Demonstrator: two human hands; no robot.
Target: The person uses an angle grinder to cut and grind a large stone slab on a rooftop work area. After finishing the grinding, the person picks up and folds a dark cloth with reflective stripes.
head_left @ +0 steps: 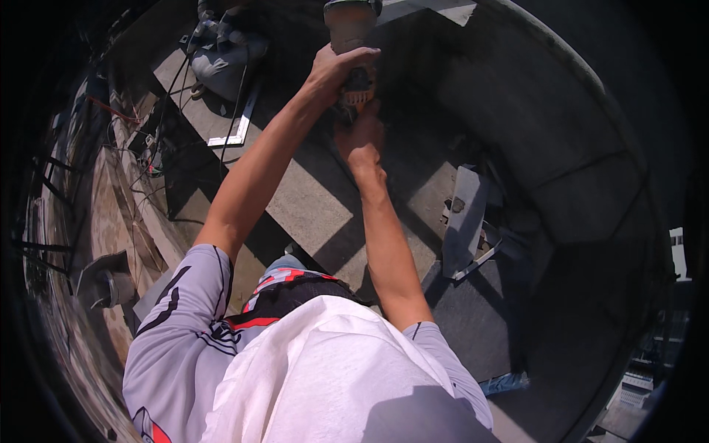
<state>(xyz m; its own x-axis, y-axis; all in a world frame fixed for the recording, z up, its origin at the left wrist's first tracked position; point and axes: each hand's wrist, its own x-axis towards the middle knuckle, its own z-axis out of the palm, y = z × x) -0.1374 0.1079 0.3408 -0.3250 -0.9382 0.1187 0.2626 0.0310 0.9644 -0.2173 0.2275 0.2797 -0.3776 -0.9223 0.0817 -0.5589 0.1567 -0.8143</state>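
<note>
Both my arms stretch ahead to an angle grinder (359, 92) with an orange and black body, held near the top edge. My left hand (334, 72) is closed around its front part, the thumb lying across it. Behind, my right hand (362, 138) wraps the rear of the body. A rounded, dusty front end (351, 21) points away from me, close to a shaded stone surface. Whether the disc touches anything cannot be made out.
A pale stone slab (314, 210) lies below my arms. On the left are a white L-shaped square (235, 139), a grey bag-like bundle (220, 70) with black cords, and wooden boards (111, 221). To the right, a grey stone offcut (465, 218) stands before a curved wall (569, 140).
</note>
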